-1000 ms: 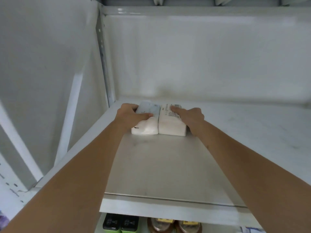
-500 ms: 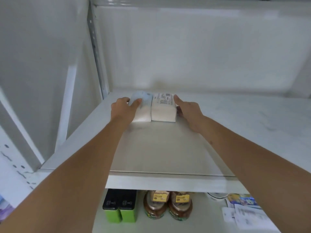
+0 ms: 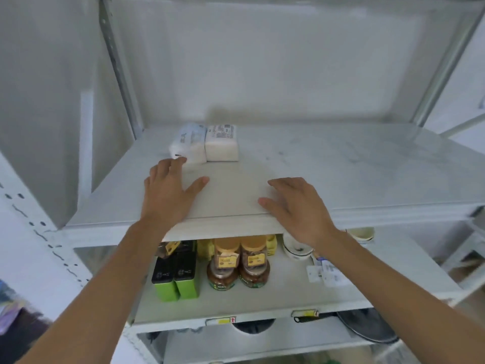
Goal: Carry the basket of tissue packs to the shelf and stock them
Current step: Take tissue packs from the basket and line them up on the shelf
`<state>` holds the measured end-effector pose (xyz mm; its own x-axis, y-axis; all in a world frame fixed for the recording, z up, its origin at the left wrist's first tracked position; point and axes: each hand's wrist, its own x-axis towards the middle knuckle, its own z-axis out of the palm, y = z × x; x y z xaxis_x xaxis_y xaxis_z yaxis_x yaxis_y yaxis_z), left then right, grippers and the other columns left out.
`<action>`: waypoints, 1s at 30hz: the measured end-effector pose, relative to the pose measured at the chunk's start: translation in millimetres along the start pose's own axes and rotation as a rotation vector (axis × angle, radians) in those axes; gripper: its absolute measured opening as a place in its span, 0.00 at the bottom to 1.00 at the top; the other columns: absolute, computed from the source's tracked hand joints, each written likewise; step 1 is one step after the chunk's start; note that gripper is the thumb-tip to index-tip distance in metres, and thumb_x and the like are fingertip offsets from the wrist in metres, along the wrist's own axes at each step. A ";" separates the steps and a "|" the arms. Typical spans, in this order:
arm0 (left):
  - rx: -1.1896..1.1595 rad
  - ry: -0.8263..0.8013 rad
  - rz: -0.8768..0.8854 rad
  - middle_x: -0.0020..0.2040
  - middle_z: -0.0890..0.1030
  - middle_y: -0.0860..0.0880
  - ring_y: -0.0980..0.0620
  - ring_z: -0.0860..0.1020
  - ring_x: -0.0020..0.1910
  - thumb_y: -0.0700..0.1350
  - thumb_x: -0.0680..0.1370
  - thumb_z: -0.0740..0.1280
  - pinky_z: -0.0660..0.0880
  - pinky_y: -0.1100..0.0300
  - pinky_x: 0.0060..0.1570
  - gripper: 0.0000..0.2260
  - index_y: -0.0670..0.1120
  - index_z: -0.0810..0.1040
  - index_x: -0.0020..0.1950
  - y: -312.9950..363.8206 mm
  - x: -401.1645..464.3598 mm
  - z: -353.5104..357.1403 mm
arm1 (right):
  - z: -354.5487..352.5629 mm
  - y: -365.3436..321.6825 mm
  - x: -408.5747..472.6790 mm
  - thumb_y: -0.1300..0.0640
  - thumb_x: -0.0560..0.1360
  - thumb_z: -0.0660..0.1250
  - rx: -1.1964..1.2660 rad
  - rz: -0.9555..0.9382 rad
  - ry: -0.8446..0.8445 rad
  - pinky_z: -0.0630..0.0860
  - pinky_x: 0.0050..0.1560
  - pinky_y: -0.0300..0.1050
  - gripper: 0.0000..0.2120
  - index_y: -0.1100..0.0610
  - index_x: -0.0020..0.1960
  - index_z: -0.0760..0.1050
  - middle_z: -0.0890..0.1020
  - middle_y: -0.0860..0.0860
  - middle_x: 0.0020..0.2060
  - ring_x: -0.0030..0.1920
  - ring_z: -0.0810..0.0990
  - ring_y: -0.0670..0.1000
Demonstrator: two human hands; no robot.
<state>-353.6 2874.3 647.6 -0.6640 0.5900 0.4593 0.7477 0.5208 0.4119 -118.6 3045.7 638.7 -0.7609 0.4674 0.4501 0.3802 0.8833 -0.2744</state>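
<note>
While both hands hover low over the near part of the top shelf [image 3: 341, 164], neither holds anything. The left hand [image 3: 168, 193] has its fingers straight and spread, palm down, with its fingertips just short of the near end of the left tissue pack [image 3: 187, 143]; whether a fingertip touches the pack cannot be told. The right hand [image 3: 296, 206] is also wide, fingers loosely spread and palm down, over the shelf's near edge, well apart from the packs.

Two tissue packs lie side by side, touching, toward the far left of the top shelf. The left one has a pale blue wrapper; the right tissue pack [image 3: 221, 141] is white with a printed label on top. Both lie flat, long sides running near to far.

On the shelf below, two green tins [image 3: 175, 277] with black lids stand at the left, touching each other. Just right of them stand two brown jars [image 3: 237, 261] with yellow labels, and yellow boxes [image 3: 204, 248] sit behind them. Farther right a white bowl [image 3: 298, 249] rests near the far side, with small white packets [image 3: 325, 274] lying in front of it. On the lowest visible shelf, at the right, lies a dark pan [image 3: 367, 327].
</note>
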 end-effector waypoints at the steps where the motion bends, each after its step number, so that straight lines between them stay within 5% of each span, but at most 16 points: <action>1: 0.014 0.048 0.066 0.71 0.74 0.43 0.40 0.69 0.72 0.66 0.79 0.62 0.66 0.41 0.71 0.29 0.48 0.72 0.74 4.3 -14.7 0.4 | 0.2 8.8 -22.0 0.38 0.83 0.62 -0.041 -0.088 0.078 0.66 0.73 0.52 0.29 0.60 0.71 0.78 0.82 0.56 0.69 0.69 0.78 0.61; 6: -0.022 0.352 0.467 0.58 0.79 0.40 0.37 0.77 0.55 0.49 0.79 0.69 0.69 0.45 0.58 0.11 0.46 0.78 0.59 36.8 -137.7 55.3 | 30.0 65.4 -129.4 0.41 0.83 0.64 -0.093 -0.211 0.264 0.55 0.82 0.63 0.22 0.54 0.70 0.74 0.78 0.57 0.72 0.73 0.73 0.60; 8: -0.022 0.197 0.539 0.57 0.78 0.40 0.37 0.79 0.53 0.47 0.78 0.71 0.71 0.45 0.54 0.11 0.46 0.78 0.57 53.6 -193.7 97.3 | 48.7 89.2 -171.2 0.38 0.83 0.62 -0.076 -0.157 0.134 0.54 0.82 0.64 0.23 0.54 0.68 0.74 0.77 0.57 0.71 0.73 0.74 0.61; 11: 0.029 -0.158 0.422 0.59 0.80 0.38 0.36 0.80 0.56 0.50 0.77 0.71 0.76 0.44 0.56 0.15 0.42 0.82 0.59 75.6 -256.0 150.0 | 75.6 127.8 -232.5 0.32 0.83 0.55 -0.115 -0.008 -0.219 0.54 0.80 0.73 0.29 0.52 0.70 0.75 0.76 0.55 0.73 0.76 0.73 0.62; 17: 0.238 -0.728 0.197 0.73 0.73 0.44 0.41 0.71 0.73 0.59 0.78 0.69 0.65 0.45 0.72 0.27 0.48 0.73 0.74 101.6 -329.2 228.7 | 125.1 211.3 -336.0 0.18 0.73 0.42 -0.192 0.278 -0.803 0.29 0.76 0.74 0.48 0.46 0.82 0.62 0.56 0.51 0.86 0.86 0.47 0.58; 23: 0.282 -1.113 0.054 0.81 0.64 0.45 0.42 0.61 0.80 0.62 0.78 0.69 0.59 0.44 0.77 0.35 0.51 0.64 0.81 86.0 -406.3 295.7 | 170.8 247.3 -435.3 0.23 0.76 0.52 -0.122 0.536 -1.093 0.42 0.80 0.75 0.45 0.50 0.84 0.57 0.57 0.54 0.85 0.85 0.51 0.59; 30: 0.192 -1.206 -0.055 0.76 0.71 0.44 0.42 0.68 0.75 0.62 0.76 0.71 0.66 0.44 0.72 0.33 0.51 0.68 0.78 44.3 -489.5 412.3 | 269.8 280.1 -529.6 0.33 0.78 0.65 0.080 0.870 -1.352 0.58 0.81 0.62 0.39 0.51 0.82 0.63 0.65 0.55 0.82 0.81 0.65 0.59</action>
<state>6.1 2862.9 116.5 -0.3419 0.7053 -0.6211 0.7750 0.5854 0.2382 249.0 3035.4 94.2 -0.2392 0.3890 -0.8896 0.9298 0.3557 -0.0945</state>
